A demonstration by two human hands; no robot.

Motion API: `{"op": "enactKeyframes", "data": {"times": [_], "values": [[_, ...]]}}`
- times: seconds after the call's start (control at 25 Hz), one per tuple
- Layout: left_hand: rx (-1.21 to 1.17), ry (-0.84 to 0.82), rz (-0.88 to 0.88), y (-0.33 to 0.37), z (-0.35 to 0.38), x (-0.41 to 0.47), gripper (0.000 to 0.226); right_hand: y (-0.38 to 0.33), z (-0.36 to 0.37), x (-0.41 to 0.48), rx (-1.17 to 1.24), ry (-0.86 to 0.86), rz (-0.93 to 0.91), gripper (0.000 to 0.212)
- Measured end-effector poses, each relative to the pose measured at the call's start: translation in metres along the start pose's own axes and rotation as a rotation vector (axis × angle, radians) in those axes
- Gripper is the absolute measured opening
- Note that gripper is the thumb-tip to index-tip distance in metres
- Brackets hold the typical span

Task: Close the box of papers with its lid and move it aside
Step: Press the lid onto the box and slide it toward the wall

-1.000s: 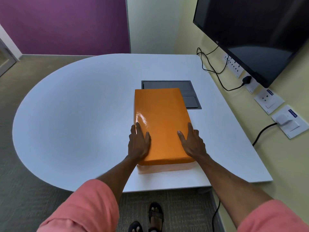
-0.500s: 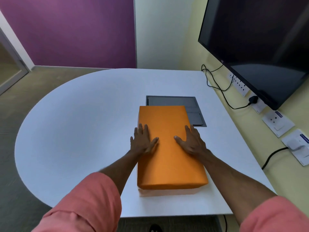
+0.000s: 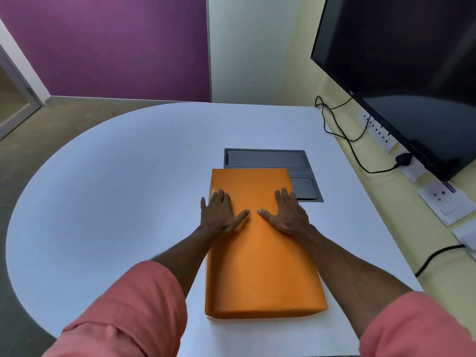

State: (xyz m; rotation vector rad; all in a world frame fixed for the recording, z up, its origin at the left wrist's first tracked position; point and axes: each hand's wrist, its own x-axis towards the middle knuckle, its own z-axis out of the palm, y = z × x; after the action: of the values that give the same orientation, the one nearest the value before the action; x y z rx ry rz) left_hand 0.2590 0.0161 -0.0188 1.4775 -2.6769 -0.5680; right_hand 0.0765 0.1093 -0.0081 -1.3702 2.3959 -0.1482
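Now, head view: orange lid (image 3: 260,253) on box (image 3: 213,320), near table (image 3: 116,202) front edge. Left hand (image 3: 219,215) and right hand (image 3: 288,215) flat, open, gripping nothing. Press evenly, then slide aside slowly.

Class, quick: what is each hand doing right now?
Left hand: open, palm flat on the orange lid, no grip.
Right hand: open, palm flat on the same lid, no grip.
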Motion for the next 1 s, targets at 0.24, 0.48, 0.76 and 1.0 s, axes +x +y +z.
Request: {"op": "enactKeyframes", "data": {"times": [0.24, 0.48, 0.76, 1.0], "values": [[0.02, -0.02, 0.012, -0.003, 0.001, -0.004, 0.1, 0.001, -0.002, 0.003, 0.004, -0.022, -0.011, 0.099], [-0.156, -0.033, -0.024, -0.002, 0.002, -0.018, 0.098, 0.01, -0.006, -0.013, 0.107, 0.002, -0.005, 0.101], [-0.291, -0.003, -0.116, -0.019, 0.025, -0.074, 0.099, 0.032, 0.014, -0.065, 0.294, 0.002, 0.09, 0.102], [-0.546, -0.002, -0.134, -0.016, 0.03, -0.092, 0.095, 0.032, 0.026, -0.086, 0.477, 0.052, 0.123, 0.097]]}}
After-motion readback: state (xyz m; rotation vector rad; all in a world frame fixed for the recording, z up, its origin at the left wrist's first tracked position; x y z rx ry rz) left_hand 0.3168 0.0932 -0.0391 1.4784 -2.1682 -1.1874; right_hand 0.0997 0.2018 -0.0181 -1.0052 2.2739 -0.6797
